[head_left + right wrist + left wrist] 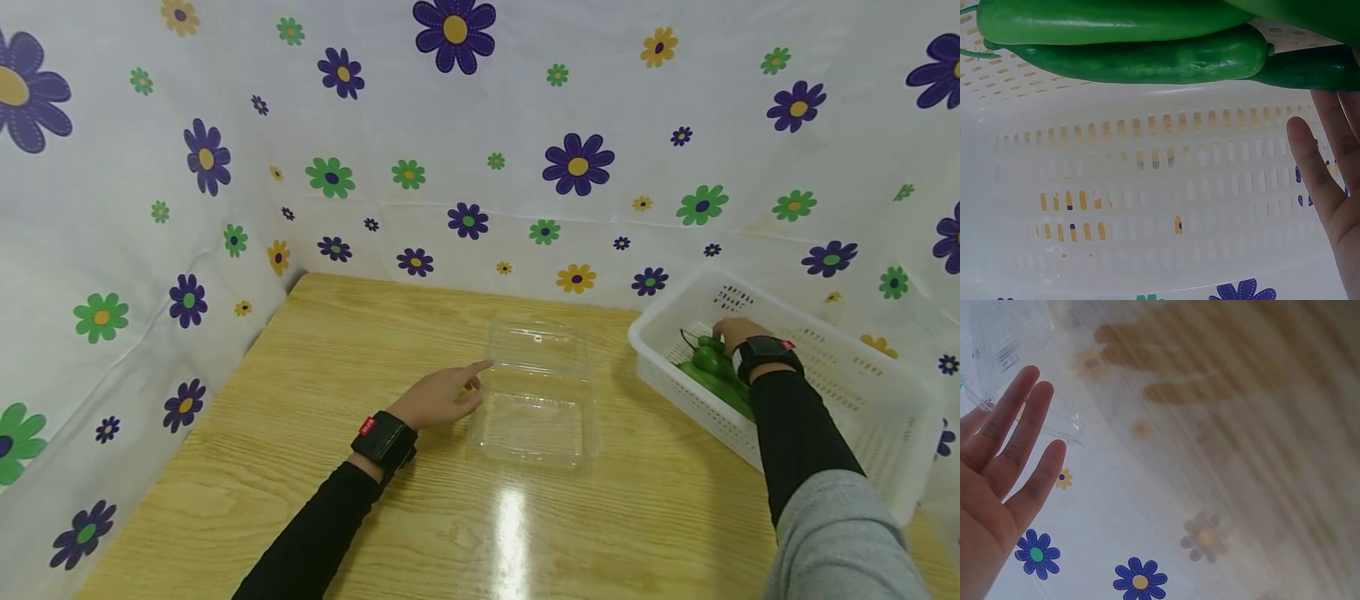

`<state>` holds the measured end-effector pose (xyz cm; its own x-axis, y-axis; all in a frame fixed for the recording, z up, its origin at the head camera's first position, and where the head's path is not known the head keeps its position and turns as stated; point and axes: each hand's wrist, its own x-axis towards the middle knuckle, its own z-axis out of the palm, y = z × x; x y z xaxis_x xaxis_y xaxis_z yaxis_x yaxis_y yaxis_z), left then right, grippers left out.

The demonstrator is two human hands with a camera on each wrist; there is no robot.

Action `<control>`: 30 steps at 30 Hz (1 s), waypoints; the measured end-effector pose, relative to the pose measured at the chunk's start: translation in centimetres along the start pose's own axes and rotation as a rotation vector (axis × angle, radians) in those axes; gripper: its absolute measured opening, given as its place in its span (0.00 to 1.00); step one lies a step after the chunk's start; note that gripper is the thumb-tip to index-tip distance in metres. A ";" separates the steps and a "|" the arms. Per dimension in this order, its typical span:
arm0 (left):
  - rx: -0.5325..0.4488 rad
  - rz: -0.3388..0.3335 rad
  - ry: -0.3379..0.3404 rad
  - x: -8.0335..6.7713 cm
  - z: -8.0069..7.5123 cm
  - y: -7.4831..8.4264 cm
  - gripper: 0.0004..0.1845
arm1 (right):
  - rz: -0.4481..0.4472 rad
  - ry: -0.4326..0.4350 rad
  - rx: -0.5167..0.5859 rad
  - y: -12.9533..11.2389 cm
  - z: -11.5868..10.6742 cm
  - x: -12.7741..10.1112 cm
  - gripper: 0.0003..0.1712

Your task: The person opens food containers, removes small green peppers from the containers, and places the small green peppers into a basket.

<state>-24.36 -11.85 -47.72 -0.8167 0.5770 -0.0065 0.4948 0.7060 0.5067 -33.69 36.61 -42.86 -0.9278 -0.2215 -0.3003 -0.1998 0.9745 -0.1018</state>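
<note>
A clear hinged plastic box (536,427) lies with its lid raised at the middle of the table. My left hand (442,397) is at the box's left side, index finger extended to the edge near the hinge. In the left wrist view its fingers (1038,415) are loosely straight, with nothing held. To the right, my right hand (737,331) reaches down into a white basket (647,354), over several long green peppers (712,383). The right wrist view shows some fingers (1313,159) passing behind a dark green pepper (1310,67); the thumb and the grip are hidden.
The basket has slotted walls and stands at the table's right side, the peppers along its left part. A pale wood-grain table (360,317) lies beneath everything. White cloth (510,108) with printed flowers hangs behind and to the left.
</note>
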 end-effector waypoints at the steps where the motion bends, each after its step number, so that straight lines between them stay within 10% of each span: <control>1: 0.003 -0.001 0.000 0.0 0.0 0.0 0.31 | 0.003 -0.004 0.006 0.0 0.0 -0.1 0.16; 20: 0.016 0.006 -0.025 0.8 -0.1 0.0 0.31 | 0.032 0.069 0.033 1.6 0.2 -0.5 0.18; 30: 0.070 -0.083 0.067 1.2 -1.8 -1.4 0.34 | -0.042 0.300 0.171 -6.8 -4.8 -2.4 0.19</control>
<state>-26.61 -12.90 -46.89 -0.8725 0.4884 0.0134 0.4425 0.7783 0.4454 -31.57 30.67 -36.89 -0.9762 -0.2170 -0.0027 -0.2080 0.9391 -0.2736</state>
